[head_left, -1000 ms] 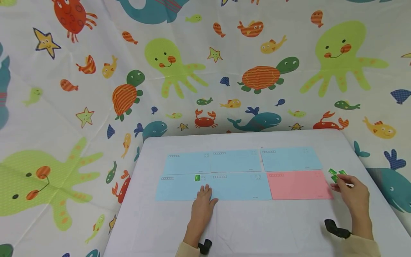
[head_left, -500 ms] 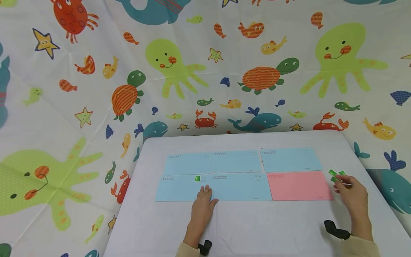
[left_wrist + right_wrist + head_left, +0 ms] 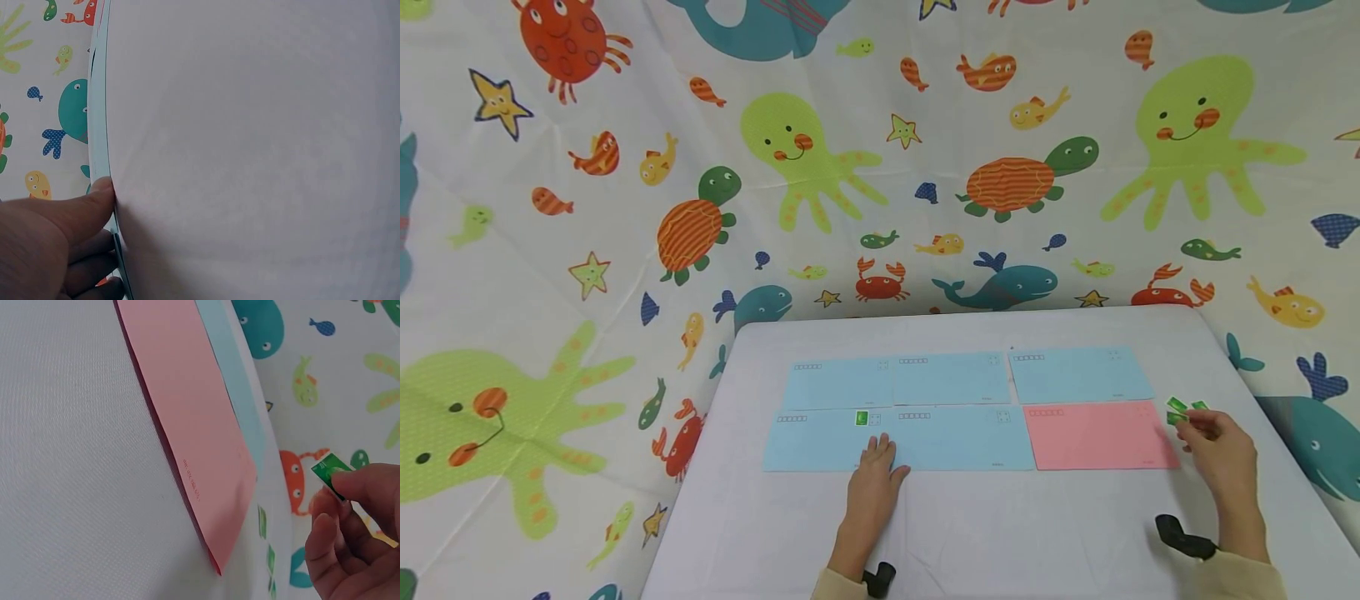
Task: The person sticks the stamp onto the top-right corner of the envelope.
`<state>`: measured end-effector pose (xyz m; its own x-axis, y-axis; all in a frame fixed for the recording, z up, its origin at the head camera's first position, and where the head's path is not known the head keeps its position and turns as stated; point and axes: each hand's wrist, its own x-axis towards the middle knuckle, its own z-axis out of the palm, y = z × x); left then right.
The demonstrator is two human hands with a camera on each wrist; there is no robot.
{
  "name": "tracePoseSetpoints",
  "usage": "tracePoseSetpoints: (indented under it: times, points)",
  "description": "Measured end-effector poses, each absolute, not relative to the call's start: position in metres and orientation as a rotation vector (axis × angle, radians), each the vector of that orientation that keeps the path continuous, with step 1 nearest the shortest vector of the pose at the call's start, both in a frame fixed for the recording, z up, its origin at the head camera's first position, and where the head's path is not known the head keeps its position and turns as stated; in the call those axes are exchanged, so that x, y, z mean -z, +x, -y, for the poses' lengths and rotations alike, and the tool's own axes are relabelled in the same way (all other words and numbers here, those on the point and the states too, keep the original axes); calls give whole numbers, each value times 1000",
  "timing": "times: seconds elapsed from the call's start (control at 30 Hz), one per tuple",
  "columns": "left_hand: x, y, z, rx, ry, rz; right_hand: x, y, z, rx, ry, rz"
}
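Observation:
My right hand (image 3: 1225,457) pinches a small green stamp (image 3: 324,467) with a white edge between thumb and fingers, just right of the pink envelope (image 3: 1101,435). Further green stamps (image 3: 262,520) lie on the table beyond that envelope's right end. My left hand (image 3: 874,483) rests with its fingers extended over the near edges of two blue envelopes where they meet, the left one (image 3: 812,446) and the middle one (image 3: 962,442). On the left envelope, by its printed corner boxes, lies another green stamp (image 3: 862,418). In the left wrist view, the thumb (image 3: 100,197) touches an envelope's edge.
A back row of blue envelopes (image 3: 838,383) lies behind the front ones, all on a white-covered table (image 3: 1000,533). Behind the table hangs a curtain (image 3: 925,167) printed with sea animals. Black wrist mounts (image 3: 1183,537) sit on both forearms.
My right hand has shifted slightly left, and the pinched stamp now shows at its fingertips. The left hand stays in place. The head view has tilted a little.

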<state>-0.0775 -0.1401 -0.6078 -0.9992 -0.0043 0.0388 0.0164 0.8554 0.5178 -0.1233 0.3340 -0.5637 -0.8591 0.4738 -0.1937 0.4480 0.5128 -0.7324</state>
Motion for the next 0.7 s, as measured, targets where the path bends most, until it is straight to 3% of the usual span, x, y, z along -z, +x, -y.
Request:
tracePoseSetpoints:
  times: [0.7]
  points:
    - [609,-79,141,829,-12,2986,569,-122,-331,-1363,-629,2685]
